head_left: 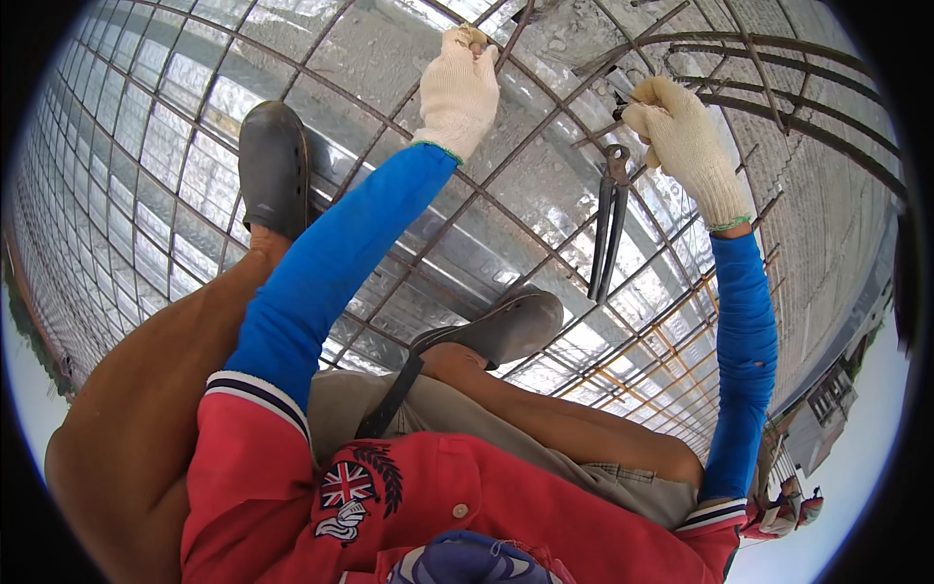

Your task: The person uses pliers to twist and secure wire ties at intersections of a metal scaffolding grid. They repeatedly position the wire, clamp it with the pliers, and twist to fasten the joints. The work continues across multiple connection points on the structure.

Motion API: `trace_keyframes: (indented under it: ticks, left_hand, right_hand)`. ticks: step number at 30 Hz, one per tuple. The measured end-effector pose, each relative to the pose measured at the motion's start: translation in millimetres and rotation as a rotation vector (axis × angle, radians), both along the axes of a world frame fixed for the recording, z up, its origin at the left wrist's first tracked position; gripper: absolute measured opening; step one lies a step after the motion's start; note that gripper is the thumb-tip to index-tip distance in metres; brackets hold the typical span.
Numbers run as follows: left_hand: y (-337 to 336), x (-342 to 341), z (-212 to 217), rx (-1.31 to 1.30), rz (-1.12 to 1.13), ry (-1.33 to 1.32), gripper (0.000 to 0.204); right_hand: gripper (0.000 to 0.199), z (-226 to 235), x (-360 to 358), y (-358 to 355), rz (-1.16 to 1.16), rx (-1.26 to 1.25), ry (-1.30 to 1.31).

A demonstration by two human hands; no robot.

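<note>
Both of my hands wear cream knitted gloves. My left hand (459, 95) is closed at the far side of the steel mesh, its fingertips beside a rusty reinforcing bar (513, 37); what they pinch is hidden. Farther right, my right hand (689, 144) has its fingers curled in. By those fingertips is a small pale and dark bit, too small to make out. Below and left of it, a pair of pincers (605, 222) with dark handles rests on the mesh, jaws toward the far side and handles toward me.
A grid of rebar mesh (373, 143) spreads over shiny ribbed metal decking (457, 251). My clogs (274, 161) stand among the bars. Curved thick bars (812, 127) arch at the far right. Another person (784, 514) is at the lower right edge.
</note>
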State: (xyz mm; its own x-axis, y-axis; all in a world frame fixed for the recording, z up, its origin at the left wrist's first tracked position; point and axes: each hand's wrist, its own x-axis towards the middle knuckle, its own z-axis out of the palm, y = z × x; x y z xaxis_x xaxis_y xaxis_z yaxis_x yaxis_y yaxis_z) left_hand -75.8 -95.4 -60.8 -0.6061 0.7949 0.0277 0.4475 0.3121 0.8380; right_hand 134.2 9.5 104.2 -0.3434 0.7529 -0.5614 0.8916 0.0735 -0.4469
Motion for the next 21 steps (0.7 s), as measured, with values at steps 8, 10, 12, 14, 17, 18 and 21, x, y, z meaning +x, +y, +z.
trace_keyframes:
  ticks: [8, 10, 12, 14, 17, 18, 21]
  left_hand:
    - [3, 6, 16, -0.092, 0.126, -0.278, 0.024]
    - [3, 8, 18, -0.091, 0.128, -0.139, 0.024]
    - [2, 7, 21, -0.122, 0.127, -0.133, 0.023]
    - [1, 6, 21, -0.137, 0.125, -0.131, 0.022]
    - [0, 4, 18, -0.14, 0.124, -0.119, 0.02]
    - [0, 4, 16, -0.141, 0.117, -0.108, 0.018]
    - [-1, 0, 8, -0.094, 0.126, -0.075, 0.016]
  right_hand:
    - [0.035, -58, -20, 33, 0.353, 0.321, -0.066]
    - [0.033, -62, -30, 34, 0.374, 0.295, -0.047]
    - [0.033, -71, -38, 36, 0.402, 0.324, -0.072]
    - [0.032, -83, -43, 39, 0.459, 0.385, -0.053]
    - [0.029, -96, -51, 45, 0.538, 0.457, -0.086]
    - [0.029, -99, -53, 45, 0.564, 0.477, -0.108]
    - [0.03, -97, -61, 44, 0.619, 0.602, -0.079]
